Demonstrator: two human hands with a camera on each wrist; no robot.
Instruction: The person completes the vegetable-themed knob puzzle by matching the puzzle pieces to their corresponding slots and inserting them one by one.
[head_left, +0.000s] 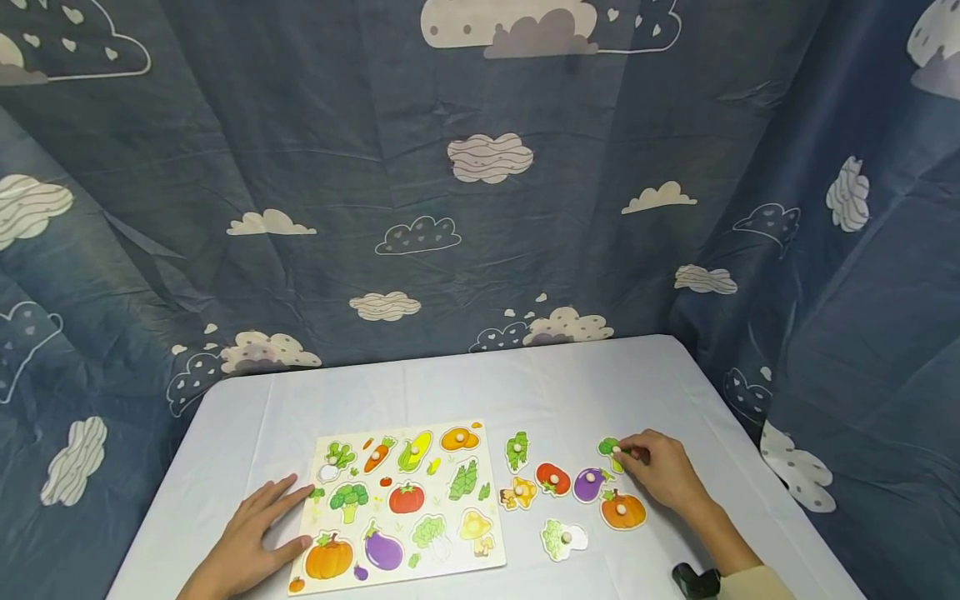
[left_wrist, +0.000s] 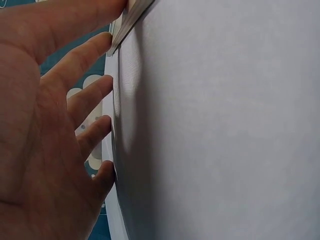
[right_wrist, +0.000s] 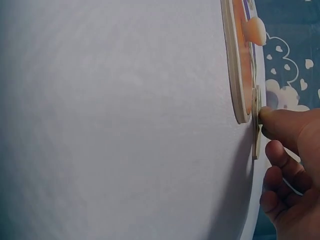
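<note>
At the right of the table my right hand (head_left: 663,471) pinches the knob of a broccoli puzzle piece (head_left: 606,447) between thumb and fingertips. The right wrist view has this thin wooden piece (right_wrist: 256,147) edge-on, close behind the thicker-looking pumpkin piece (right_wrist: 241,75) with its round knob. My left hand (head_left: 251,533) lies at the left edge of the vegetable puzzle board (head_left: 375,498), fingers spread and fairly straight, fingertips touching the rim. Knobbed carrot (head_left: 377,457), corn (head_left: 412,454) and potato (head_left: 452,442) pieces sit along the board's top row.
Loose pieces lie between board and right hand: asparagus (head_left: 516,454), mushroom (head_left: 523,492), tomato (head_left: 551,477), eggplant (head_left: 585,487) and cabbage (head_left: 553,537). White cloth (head_left: 420,387) covers the table. A blue cloud-print curtain (head_left: 337,183) hangs behind and at both sides.
</note>
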